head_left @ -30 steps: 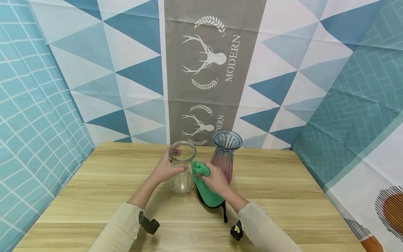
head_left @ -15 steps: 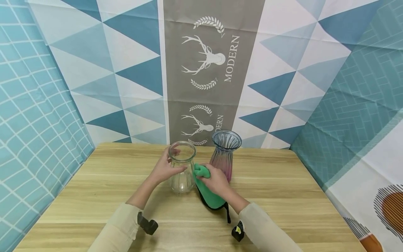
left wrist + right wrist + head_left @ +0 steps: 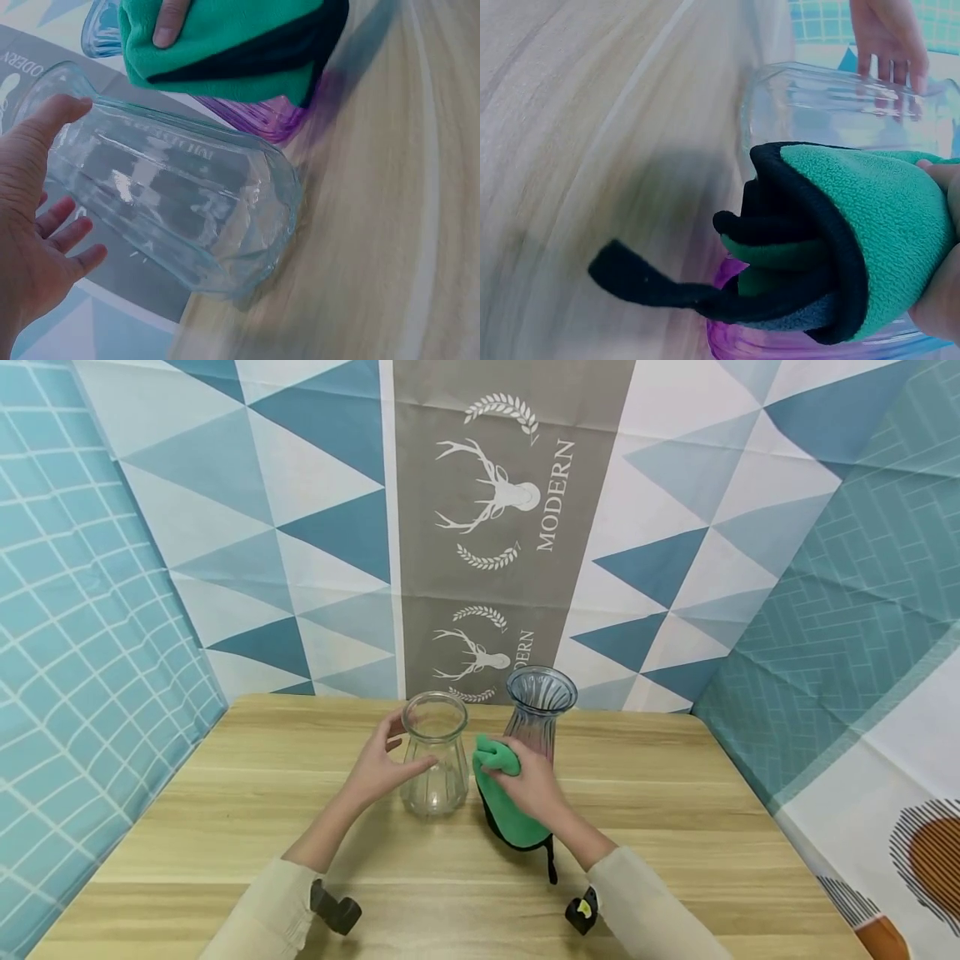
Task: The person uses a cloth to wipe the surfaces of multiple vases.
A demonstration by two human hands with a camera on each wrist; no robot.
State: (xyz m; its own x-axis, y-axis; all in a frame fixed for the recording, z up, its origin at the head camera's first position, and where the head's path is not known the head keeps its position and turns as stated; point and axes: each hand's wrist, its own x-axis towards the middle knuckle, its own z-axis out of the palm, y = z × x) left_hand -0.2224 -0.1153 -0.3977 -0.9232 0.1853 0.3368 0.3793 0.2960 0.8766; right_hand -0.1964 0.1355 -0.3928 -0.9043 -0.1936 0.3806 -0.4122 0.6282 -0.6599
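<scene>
A clear ribbed glass vase [image 3: 438,781] stands upright on the table. At its left side is my left hand [image 3: 377,770], fingers spread and thumb lying across the front of the glass; in the left wrist view the thumb is close to the neck of the vase [image 3: 180,202], and I cannot tell whether it touches. My right hand [image 3: 534,783] grips a folded green cloth [image 3: 510,814] with black edging, held just right of the clear vase. From the cloth [image 3: 885,217] a black strap [image 3: 645,285] hangs in the right wrist view. The hand covers part of the blue-to-pink vase behind.
The blue-to-pink fluted glass vase [image 3: 542,692] stands upright behind my right hand, near the back edge of the wooden table [image 3: 660,843]. Patterned wall cloth [image 3: 330,527] hangs behind the table and along both sides.
My right hand has drawn the green cloth rightward, leaving a gap beside the clear vase. The left fingers have loosened and moved slightly left, while both vases stay in place.
</scene>
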